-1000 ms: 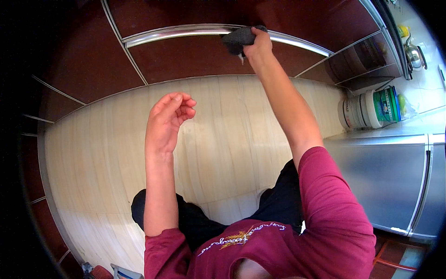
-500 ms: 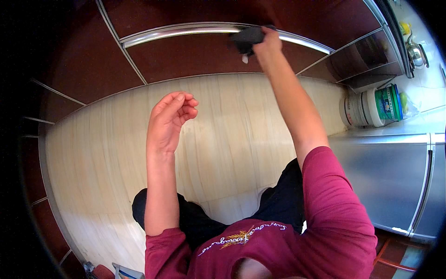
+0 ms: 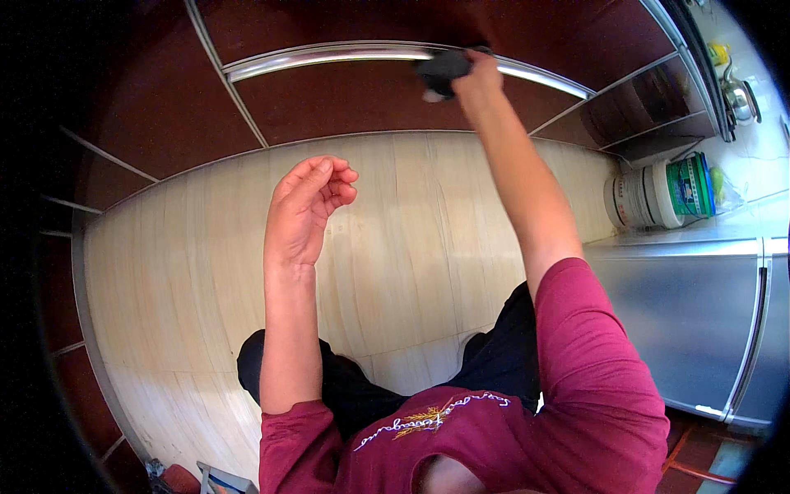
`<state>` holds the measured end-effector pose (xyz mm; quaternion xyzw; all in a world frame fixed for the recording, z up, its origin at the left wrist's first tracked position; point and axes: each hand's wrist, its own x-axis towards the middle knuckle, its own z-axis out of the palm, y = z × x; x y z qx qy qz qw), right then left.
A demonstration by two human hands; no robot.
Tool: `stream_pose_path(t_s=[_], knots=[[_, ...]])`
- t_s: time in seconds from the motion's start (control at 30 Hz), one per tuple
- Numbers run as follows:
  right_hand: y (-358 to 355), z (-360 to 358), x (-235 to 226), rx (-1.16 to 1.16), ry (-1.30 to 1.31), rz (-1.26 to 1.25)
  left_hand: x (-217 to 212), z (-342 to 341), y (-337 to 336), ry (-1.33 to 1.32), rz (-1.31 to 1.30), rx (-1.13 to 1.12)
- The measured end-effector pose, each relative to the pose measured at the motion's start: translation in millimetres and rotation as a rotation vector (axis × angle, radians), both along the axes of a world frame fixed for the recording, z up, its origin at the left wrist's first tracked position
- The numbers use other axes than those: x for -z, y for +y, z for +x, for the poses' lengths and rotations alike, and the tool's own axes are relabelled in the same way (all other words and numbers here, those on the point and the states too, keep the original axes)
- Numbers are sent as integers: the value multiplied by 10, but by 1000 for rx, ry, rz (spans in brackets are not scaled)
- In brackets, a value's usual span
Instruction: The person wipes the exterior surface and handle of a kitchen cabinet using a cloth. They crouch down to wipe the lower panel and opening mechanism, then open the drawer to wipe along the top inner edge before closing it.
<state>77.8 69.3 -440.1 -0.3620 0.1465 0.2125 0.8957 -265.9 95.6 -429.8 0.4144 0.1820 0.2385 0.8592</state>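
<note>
A dark cloth point(image 3: 443, 69) with a small pale part at its lower end is in my right hand point(image 3: 480, 72), held against the brown glossy cabinet front point(image 3: 346, 95). It covers part of the long silver handle strip point(image 3: 346, 53). The cloth is slightly blurred and hides most of my right fingers. My left hand point(image 3: 309, 198) is raised over the floor, palm turned inward, touching nothing. Its fingers are loosely bent and stand off the palm, with the thumb beside the index finger and nothing held.
Pale floor tiles point(image 3: 395, 247) spread between the cabinets and my legs. At the right are stacked buckets point(image 3: 646, 196), a silver refrigerator point(image 3: 675, 313) and, on the counter, a metal kettle point(image 3: 739, 99). A grey-edged object point(image 3: 226, 481) lies at the lower left.
The cloth has shifted slightly to the right and up along the handle strip with my right hand. My left hand has barely moved, and the whole view has shifted a little.
</note>
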Motion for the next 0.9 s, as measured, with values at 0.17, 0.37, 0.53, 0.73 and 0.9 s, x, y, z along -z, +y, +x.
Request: stream_pose_path(t_s=[0.17, 0.37, 0.53, 0.73, 0.9], knots=[[-67, 429, 190, 139, -55, 6, 24, -45, 25, -16, -1, -3], [392, -390, 144, 47, -122, -152, 27, -80, 32, 29, 0, -2], [-186, 359, 71, -84, -35, -1, 2, -115, 69, -16, -7, -42], [159, 257, 321, 84, -77, 49, 43, -103, 61, 25, -20, -11], [158, -280, -60, 21, -72, -180, 33, -95, 45, 17, -24, -16]])
